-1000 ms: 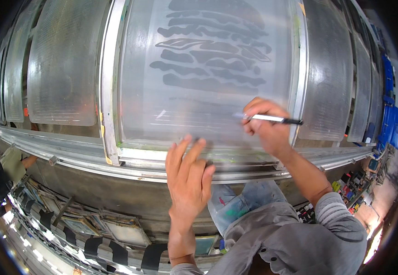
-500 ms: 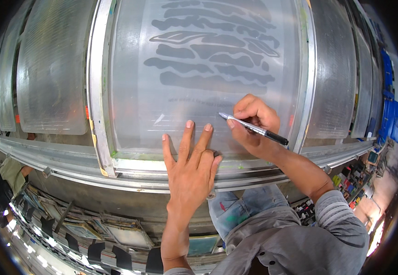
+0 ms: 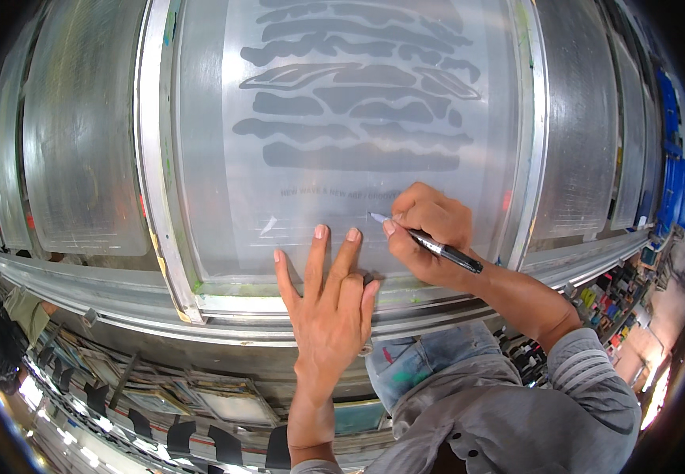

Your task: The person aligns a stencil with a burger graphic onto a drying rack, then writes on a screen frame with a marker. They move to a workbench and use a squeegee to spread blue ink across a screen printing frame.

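Observation:
A screen-printing screen [image 3: 208, 197] with pale translucent mesh lies in front of me inside a metal frame [image 3: 151, 142]. Wavy dark-grey shapes [image 3: 362, 156] and a faint curved line of lettering show through the mesh, with thin pale lines below them. In my right hand [image 3: 435, 225] is a marker pen [image 3: 446, 251], silver with a black end, its tip at the mesh just under the lettering. My left hand [image 3: 325, 316] lies open, its spread fingertips on the mesh to the left of the pen. A small dark thing shows by its thumb, too little to name.
Grey translucent panels [image 3: 82, 142] flank the screen on both sides, above a metal rail [image 3: 113, 296]. Below stand framed screens [image 3: 232, 404] in a rack. At the far left a person [image 3: 22, 320] is partly visible. Blue objects [image 3: 678, 186] are at the right edge.
The view has shifted slightly, and the screen sits a little lower in it. The pen tip is still near the lettering, with my right hand tilted slightly differently. My left hand stays spread on the mesh.

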The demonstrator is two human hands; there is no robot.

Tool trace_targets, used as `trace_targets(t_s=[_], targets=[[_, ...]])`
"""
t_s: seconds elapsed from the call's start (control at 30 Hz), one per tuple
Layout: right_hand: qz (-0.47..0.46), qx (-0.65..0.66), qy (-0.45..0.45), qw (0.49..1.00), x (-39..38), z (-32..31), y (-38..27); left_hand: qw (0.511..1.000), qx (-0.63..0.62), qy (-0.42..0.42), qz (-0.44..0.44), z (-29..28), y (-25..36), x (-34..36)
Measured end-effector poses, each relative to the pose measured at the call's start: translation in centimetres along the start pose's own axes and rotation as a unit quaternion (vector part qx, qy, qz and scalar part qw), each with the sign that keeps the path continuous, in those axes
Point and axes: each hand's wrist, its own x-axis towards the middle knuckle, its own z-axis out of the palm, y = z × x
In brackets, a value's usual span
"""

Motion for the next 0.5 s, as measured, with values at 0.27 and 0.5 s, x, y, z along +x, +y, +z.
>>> trace_targets(t_s=[0.27, 0.5], targets=[[0.006, -0.013, -0.002, 1.000, 0.02, 0.12, 0.21, 1.000, -0.009, 0.004, -0.003, 0.07, -0.06, 0.07], [0.002, -0.018, -0.002, 1.000, 0.18, 0.19, 0.15, 1.000, -0.008, 0.005, -0.005, 0.10, -0.11, 0.11]])
